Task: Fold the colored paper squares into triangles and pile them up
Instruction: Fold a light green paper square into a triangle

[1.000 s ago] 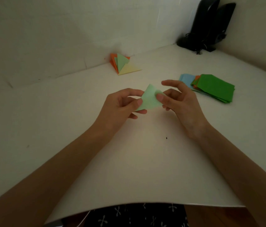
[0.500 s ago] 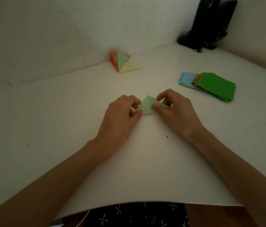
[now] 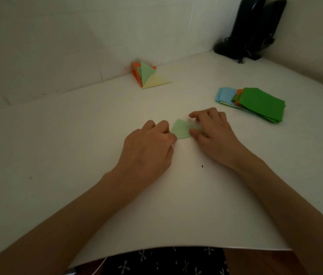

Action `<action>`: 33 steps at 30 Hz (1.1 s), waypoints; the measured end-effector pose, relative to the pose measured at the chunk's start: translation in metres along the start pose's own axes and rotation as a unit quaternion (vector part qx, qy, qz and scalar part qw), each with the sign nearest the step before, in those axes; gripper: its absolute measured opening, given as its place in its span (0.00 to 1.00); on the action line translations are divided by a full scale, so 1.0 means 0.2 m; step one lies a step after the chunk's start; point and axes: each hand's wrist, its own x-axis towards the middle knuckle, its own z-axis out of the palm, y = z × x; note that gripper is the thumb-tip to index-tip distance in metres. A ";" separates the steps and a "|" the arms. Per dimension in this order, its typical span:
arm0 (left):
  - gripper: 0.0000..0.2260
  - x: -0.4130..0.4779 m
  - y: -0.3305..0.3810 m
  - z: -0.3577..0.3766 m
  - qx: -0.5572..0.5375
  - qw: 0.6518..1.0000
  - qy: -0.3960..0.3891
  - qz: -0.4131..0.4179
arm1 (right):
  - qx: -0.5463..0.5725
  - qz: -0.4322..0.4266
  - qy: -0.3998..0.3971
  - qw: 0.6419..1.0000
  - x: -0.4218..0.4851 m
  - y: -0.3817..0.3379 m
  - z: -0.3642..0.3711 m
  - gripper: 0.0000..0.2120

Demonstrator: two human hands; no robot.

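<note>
- Together, we pinned the folded light green paper (image 3: pixel 180 131) to the desk (image 3: pixel 73 139), left hand (image 3: pixel 148 149) and right hand (image 3: pixel 214 133) curled on it.
- Folded triangles (image 3: pixel 149 78) lay piled far back.

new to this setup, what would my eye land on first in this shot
The left hand and right hand, at the middle of the white table, draw the eye first, holding a light green folded paper piece down between them. Next come the fanned pile of orange, green and yellow paper triangles by the back wall and the stack of flat paper squares, dark green on top, at the right.
</note>
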 end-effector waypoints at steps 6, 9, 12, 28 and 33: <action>0.11 -0.01 0.00 0.01 -0.012 1.000 -0.001 -0.003 | 0.033 -0.039 0.001 0.999 0.00 0.06 -0.03 0.22; 0.15 -0.01 0.00 0.00 0.001 1.000 0.001 -0.001 | 0.065 -0.042 0.042 0.996 0.00 0.07 -0.03 0.20; 0.17 -0.01 0.01 0.00 0.023 1.000 -0.001 0.014 | 0.074 -0.027 0.045 0.996 0.00 0.03 -0.02 0.15; 0.20 -0.10 -0.06 0.00 0.013 0.997 -0.011 0.081 | 0.023 -0.013 -0.007 1.000 0.02 0.00 0.01 0.22; 0.19 -0.10 -0.09 0.03 -0.016 0.997 -0.016 0.069 | 0.151 0.002 -0.015 0.988 0.01 0.09 -0.06 0.20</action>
